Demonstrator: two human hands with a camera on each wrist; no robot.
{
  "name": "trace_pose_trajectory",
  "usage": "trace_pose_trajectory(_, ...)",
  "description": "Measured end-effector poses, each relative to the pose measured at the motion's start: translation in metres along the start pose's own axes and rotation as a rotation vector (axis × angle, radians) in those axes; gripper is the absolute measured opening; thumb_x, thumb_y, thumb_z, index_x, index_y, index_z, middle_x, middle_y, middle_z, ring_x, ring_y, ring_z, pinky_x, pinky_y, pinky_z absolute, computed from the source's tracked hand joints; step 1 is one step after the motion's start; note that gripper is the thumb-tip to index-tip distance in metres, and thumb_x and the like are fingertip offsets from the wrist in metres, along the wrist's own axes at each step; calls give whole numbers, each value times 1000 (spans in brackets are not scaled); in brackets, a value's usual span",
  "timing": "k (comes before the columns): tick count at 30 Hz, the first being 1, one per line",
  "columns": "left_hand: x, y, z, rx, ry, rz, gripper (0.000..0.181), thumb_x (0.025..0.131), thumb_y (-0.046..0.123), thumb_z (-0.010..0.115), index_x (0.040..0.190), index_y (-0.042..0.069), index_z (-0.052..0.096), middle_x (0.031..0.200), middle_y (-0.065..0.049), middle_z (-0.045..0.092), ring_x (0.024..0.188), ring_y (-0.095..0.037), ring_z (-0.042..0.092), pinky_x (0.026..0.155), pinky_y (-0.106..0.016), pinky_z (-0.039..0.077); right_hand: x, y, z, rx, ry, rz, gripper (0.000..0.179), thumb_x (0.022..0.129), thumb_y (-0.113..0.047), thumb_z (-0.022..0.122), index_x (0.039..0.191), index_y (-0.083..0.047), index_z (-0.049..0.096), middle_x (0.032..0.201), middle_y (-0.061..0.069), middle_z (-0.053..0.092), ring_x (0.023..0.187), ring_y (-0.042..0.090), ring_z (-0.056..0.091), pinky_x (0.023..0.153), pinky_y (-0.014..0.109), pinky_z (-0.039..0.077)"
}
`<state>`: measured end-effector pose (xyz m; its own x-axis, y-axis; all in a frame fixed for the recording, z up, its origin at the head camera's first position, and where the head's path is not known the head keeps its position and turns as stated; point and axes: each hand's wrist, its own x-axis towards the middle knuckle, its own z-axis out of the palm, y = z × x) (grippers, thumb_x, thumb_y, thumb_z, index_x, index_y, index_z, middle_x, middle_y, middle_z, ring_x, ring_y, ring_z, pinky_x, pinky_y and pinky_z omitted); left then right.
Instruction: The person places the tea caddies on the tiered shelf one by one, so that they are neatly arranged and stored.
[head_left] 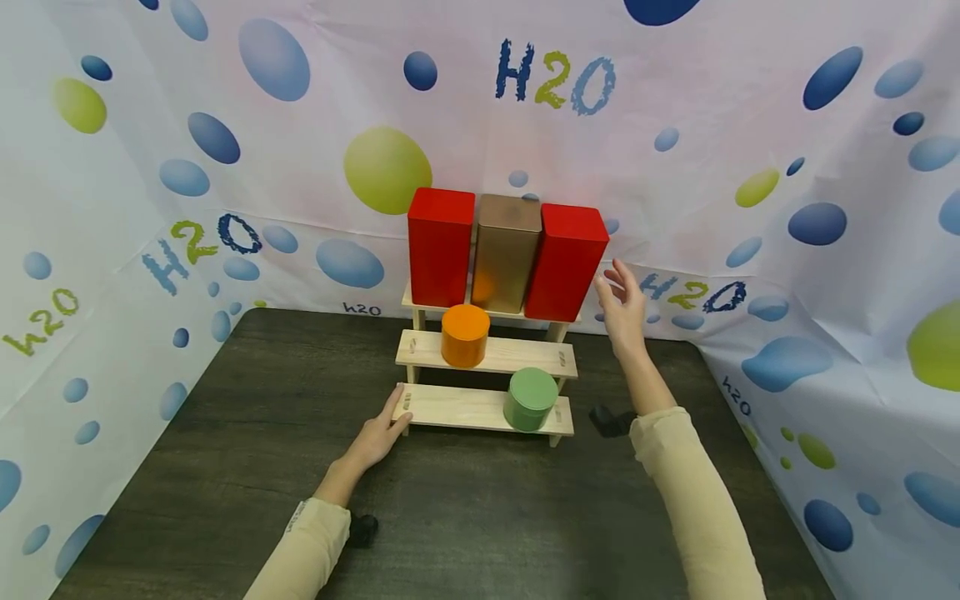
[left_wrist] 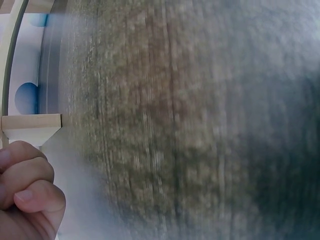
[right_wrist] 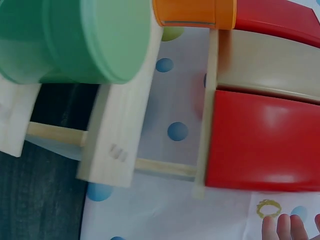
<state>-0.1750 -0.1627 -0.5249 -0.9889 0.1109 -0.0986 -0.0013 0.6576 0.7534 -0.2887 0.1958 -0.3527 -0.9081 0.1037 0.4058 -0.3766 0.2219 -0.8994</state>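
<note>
A three-step wooden stand (head_left: 457, 406) is on the dark table. My left hand (head_left: 375, 437) grips the left end of its lowest board, thumb at the front edge; the left wrist view shows curled fingers (left_wrist: 32, 175) by the wood. My right hand (head_left: 624, 312) is in the air beside the right red tin (head_left: 566, 262), fingers loosely bent and nothing held. That tin stands on the top step with a gold tin (head_left: 506, 258) and another red tin (head_left: 440, 250). An orange round tin (head_left: 464, 337) sits on the middle step, a green round tin (head_left: 529, 402) on the lowest.
Behind the stand and at both sides hangs a white curtain (head_left: 487, 150) with blue and green spots and H2O lettering. The dark table (head_left: 487, 508) stretches in front of the stand. Black wrist-camera mounts show by both sleeves.
</note>
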Motion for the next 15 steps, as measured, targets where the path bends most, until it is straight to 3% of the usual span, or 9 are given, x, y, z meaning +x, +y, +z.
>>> trace_pose_trajectory(4, 1, 0, 0, 23, 7, -5, 68, 94, 56, 30, 148, 26, 3, 138, -30, 33, 107, -56, 45, 83, -62, 37, -9, 5, -5, 0, -11, 16, 50, 95, -17, 49, 141, -5, 33, 133, 21, 42, 115, 28, 44, 76, 15, 42)
trace_pose_trajectory(9, -1, 9, -1, 71, -2, -63, 64, 98, 44, 35, 148, 17, 7, 139, -30, 32, 109, -53, 46, 86, -60, 37, -21, 13, -13, -19, -26, 45, 49, 96, -17, 48, 141, -6, 33, 131, 19, 44, 114, 25, 46, 80, 17, 41)
trace_pose_trajectory(15, -2, 12, -1, 148, 9, -88, 63, 98, 42, 36, 148, 16, 8, 131, -34, 40, 97, -49, 55, 72, -55, 44, -38, 20, -21, -33, -76, 63, 49, 96, -17, 47, 142, -7, 32, 132, 18, 44, 110, 16, 47, 80, 16, 42)
